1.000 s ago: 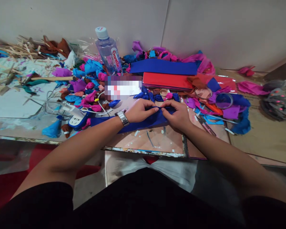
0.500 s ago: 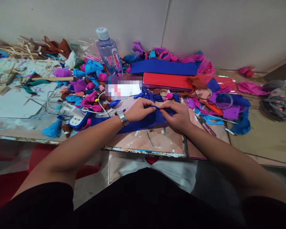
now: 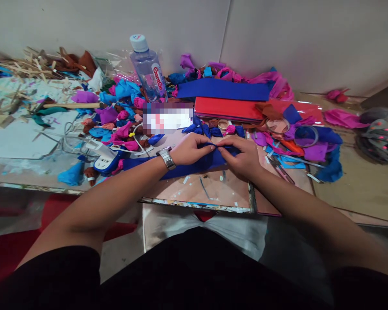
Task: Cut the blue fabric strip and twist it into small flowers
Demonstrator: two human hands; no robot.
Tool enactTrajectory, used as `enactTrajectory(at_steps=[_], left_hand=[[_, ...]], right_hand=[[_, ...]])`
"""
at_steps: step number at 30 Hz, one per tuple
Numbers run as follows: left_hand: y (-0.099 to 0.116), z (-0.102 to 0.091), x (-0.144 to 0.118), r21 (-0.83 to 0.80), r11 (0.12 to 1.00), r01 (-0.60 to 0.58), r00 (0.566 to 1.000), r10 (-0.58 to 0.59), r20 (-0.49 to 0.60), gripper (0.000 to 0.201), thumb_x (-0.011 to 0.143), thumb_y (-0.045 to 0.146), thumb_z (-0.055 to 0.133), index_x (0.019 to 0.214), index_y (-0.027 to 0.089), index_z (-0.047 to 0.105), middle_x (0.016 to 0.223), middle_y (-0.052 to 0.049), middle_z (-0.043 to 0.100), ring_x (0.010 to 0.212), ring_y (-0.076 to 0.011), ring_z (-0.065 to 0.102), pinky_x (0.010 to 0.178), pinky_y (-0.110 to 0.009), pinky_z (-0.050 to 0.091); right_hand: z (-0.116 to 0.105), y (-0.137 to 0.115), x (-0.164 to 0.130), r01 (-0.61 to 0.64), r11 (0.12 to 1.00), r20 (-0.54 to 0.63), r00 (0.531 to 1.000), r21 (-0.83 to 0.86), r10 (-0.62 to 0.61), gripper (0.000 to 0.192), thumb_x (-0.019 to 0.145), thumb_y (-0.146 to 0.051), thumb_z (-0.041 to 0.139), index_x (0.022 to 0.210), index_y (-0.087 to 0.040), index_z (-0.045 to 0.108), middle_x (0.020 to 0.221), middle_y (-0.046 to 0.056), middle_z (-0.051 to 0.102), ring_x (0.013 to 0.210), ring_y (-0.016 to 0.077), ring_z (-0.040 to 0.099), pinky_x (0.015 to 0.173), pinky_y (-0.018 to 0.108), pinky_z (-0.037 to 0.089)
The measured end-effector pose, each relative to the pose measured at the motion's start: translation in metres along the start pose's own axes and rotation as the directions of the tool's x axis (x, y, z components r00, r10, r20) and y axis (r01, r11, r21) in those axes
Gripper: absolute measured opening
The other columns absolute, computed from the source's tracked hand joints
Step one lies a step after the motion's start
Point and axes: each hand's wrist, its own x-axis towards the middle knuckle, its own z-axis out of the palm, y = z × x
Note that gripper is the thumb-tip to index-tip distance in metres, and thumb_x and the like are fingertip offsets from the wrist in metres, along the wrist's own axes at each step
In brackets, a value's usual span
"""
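Observation:
A dark blue strip of crepe paper (image 3: 177, 171) stretches over the table's front part, running from the power strip to beneath my hands. My left hand (image 3: 191, 149), a metal watch (image 3: 166, 158) at its wrist, pinches the upper edge of this paper between thumb and fingers. Close beside it, almost fingertip to fingertip, my right hand (image 3: 241, 156) pinches the same edge. Behind the hands lie small bunched dark blue pieces (image 3: 198, 127) and a pink one (image 3: 230, 130). The paper between and below my fingers is partly hidden.
A water bottle (image 3: 150, 73) stands behind a phone with a lit screen (image 3: 177, 118). Folded red paper (image 3: 228, 108) and blue paper (image 3: 223, 89) lie at the back. To the left is a white-and-blue power strip (image 3: 106, 162); to the right, tape rolls (image 3: 306, 135) and scissors (image 3: 281, 170).
Both hands keep their pinch on the blue crepe paper, with only a slight shift of the fingers. The view has moved very slightly.

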Motion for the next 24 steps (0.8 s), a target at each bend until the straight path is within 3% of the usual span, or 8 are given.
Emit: enactTrajectory(at_steps=[9, 15, 20, 24], left_hand=[[-0.0033, -0.0005, 0.0007, -0.031, 1.000, 0.000, 1.000, -0.001, -0.026, 0.028, 0.094, 0.037, 0.066, 0.100, 0.017, 0.084, 0.095, -0.006, 0.083, 0.087, -0.0218, 0.072, 0.086, -0.036, 0.056], [-0.0066, -0.0007, 0.0008, 0.073, 0.997, 0.006, 0.998, -0.002, -0.061, 0.030, 0.089, 0.024, 0.058, 0.103, 0.019, 0.084, 0.099, -0.004, 0.084, 0.089, -0.0206, 0.073, 0.091, -0.035, 0.055], [-0.0044, -0.0025, -0.0008, 0.106, 0.994, 0.005, 0.999, -0.001, -0.043, 0.030, 0.086, 0.026, 0.057, 0.100, 0.016, 0.082, 0.096, -0.005, 0.081, 0.089, -0.0219, 0.071, 0.088, -0.036, 0.053], [0.0023, -0.0031, -0.0015, 0.054, 0.998, -0.012, 1.000, 0.014, -0.026, 0.035, 0.096, 0.044, 0.059, 0.095, 0.016, 0.080, 0.090, -0.005, 0.077, 0.084, -0.0203, 0.066, 0.081, -0.033, 0.049]], right_hand=[[0.0001, -0.0010, 0.0019, 0.003, 0.999, -0.020, 1.000, 0.036, -0.003, 0.008, 0.096, -0.028, 0.075, 0.096, -0.028, 0.083, 0.097, 0.003, 0.086, 0.090, 0.0243, 0.080, 0.088, 0.043, 0.063], [-0.0002, 0.0027, 0.0009, 0.007, 0.998, -0.021, 1.000, 0.058, -0.005, 0.008, 0.095, -0.025, 0.076, 0.097, -0.028, 0.083, 0.097, 0.003, 0.085, 0.091, 0.0241, 0.080, 0.090, 0.043, 0.063], [0.0000, 0.0030, -0.0004, 0.010, 0.999, -0.002, 1.000, 0.043, -0.010, 0.009, 0.096, -0.024, 0.075, 0.099, -0.028, 0.083, 0.100, 0.003, 0.086, 0.093, 0.0238, 0.080, 0.092, 0.043, 0.063], [0.0006, 0.0031, -0.0005, 0.026, 0.999, 0.001, 1.000, 0.022, -0.026, 0.009, 0.096, -0.026, 0.075, 0.099, -0.029, 0.083, 0.099, 0.003, 0.086, 0.092, 0.0242, 0.081, 0.091, 0.044, 0.064]])
